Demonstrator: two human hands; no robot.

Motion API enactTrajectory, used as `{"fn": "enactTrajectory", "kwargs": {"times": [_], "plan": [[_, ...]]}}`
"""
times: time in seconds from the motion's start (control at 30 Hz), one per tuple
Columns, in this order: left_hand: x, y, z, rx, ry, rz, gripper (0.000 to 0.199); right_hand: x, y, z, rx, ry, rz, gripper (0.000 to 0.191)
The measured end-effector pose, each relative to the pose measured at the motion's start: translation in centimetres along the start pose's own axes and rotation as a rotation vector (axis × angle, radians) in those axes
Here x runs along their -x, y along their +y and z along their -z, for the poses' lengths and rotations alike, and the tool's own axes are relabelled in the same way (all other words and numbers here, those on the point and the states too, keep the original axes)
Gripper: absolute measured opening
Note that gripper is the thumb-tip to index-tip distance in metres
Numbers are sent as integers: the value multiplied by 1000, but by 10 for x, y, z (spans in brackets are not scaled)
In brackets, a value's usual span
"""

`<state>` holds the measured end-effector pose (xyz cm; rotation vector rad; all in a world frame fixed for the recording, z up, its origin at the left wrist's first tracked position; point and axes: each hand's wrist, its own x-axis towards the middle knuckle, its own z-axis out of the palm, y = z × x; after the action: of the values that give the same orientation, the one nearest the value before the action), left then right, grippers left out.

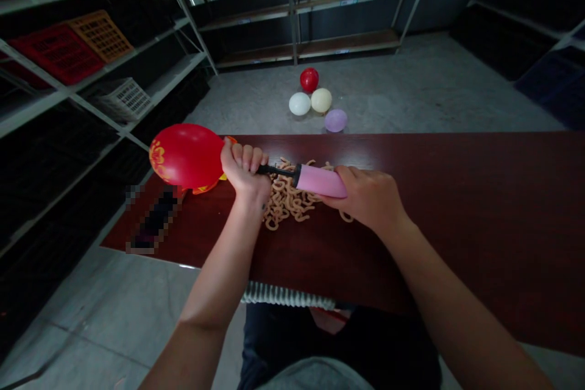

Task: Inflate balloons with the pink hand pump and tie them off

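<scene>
Held sideways over the table, a pink hand balloon pump (321,181) has its black rod showing toward the left. My right hand (373,198) is wrapped round the right end of its pink barrel. My left hand (245,169) is closed round the black left end of the pump and the neck of an inflated red balloon (192,155). The balloon has a yellow printed pattern and sticks out left of my fist; its mouth is hidden in the fingers. Beneath the pump lies a heap of tan, curled, rope-like pieces (290,200), partly covered by my hands.
A dark reddish-brown table (479,207) spans the front. A red-and-yellow item (208,187) lies below the balloon, near a pixelated dark object (155,219). Beyond the table, red, white, cream and purple balloons (321,100) rest on the floor. Shelves with crates (100,33) stand left.
</scene>
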<state>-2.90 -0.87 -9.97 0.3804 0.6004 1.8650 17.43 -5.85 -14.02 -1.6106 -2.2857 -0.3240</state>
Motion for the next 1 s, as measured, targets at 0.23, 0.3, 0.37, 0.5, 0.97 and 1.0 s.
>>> {"fn": "enactTrajectory", "kwargs": {"times": [0.23,0.3,0.37,0.5,0.97,1.0], "plan": [[10,-26,-1,28,-24,72,56,2,-10,-7,-47,-41,-32,61],[8,-26,0,38,-12,80,55,1,-7,-12,-64,-25,-32,62],[4,-25,2,52,-5,69,54,-1,-5,-17,-72,3,-33,62],[-4,-20,5,88,34,18,51,-6,-5,-23,-46,57,-25,61],[-42,9,27,172,232,-24,41,-1,38,-21,194,152,57,60],[-44,13,28,173,244,-40,41,-1,41,-20,199,156,58,59]]}}
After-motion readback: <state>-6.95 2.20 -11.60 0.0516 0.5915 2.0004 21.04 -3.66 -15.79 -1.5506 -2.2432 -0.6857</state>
